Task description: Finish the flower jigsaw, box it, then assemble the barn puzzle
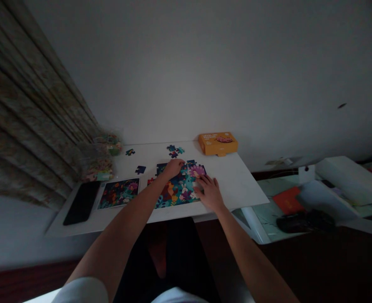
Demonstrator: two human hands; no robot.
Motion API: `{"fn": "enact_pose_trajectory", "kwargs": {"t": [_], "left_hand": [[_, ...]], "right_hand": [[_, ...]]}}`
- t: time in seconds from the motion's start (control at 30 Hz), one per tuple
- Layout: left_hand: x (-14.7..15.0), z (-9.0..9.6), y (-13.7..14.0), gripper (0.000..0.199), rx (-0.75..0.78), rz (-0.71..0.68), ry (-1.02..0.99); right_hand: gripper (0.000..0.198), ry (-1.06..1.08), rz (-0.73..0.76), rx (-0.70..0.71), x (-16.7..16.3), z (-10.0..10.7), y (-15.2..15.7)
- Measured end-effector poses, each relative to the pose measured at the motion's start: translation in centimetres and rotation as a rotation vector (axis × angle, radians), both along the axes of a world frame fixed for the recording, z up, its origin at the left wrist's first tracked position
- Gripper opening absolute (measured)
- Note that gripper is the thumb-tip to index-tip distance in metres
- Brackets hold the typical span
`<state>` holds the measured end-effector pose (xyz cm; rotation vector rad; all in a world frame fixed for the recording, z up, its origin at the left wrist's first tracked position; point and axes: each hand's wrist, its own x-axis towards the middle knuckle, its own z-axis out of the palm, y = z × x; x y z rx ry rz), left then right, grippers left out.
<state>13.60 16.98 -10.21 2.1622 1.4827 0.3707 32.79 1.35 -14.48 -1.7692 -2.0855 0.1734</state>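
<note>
A partly joined jigsaw puzzle (175, 192) with colourful animals and plants lies on the white table. My left hand (173, 168) reaches over its upper part, thumb and fingers closed at the top edge on a small puzzle piece (183, 166), mostly hidden by the fingers. Flat on the right edge of the puzzle rests my right hand (210, 193), its fingers apart and holding nothing. Loose pieces (173, 149) lie behind the puzzle, with a dark blue piece (140, 169) and another piece (130, 152) to the left. A printed reference picture (119, 193) sits left of the puzzle.
An orange puzzle box (217, 144) stands at the back right of the table (236, 181). Plastic bags of pieces (100, 166) and a black phone-like slab (82, 203) occupy the left side. Beyond the right edge, a lower glass surface (267, 189) carries an open white box and other items.
</note>
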Motion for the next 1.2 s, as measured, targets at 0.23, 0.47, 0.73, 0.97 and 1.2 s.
{"fn": "enact_pose_trajectory", "kwargs": {"t": [0.23,0.47,0.73,0.97,1.2], "left_hand": [[0.6,-0.9,0.3,0.031,0.019,-0.012,0.078],[0.5,-1.3,-1.0,0.032,0.053,-0.008,0.125],[0.9,-0.2,-1.2,0.040,0.004,0.056,0.066],[1.1,-0.1,-1.8,0.038,0.037,0.039,0.120],[0.8,-1.0,-2.2,0.037,0.135,-0.004,0.181]], "right_hand": [[0.042,0.035,-0.002,0.007,0.1,0.3,0.2],[0.044,0.041,0.001,0.001,0.1,0.2,0.3],[0.045,0.033,0.000,0.009,0.2,0.0,0.3],[0.043,0.041,-0.004,0.009,0.1,0.2,0.2],[0.043,0.035,-0.001,0.005,0.0,0.4,0.2]]}}
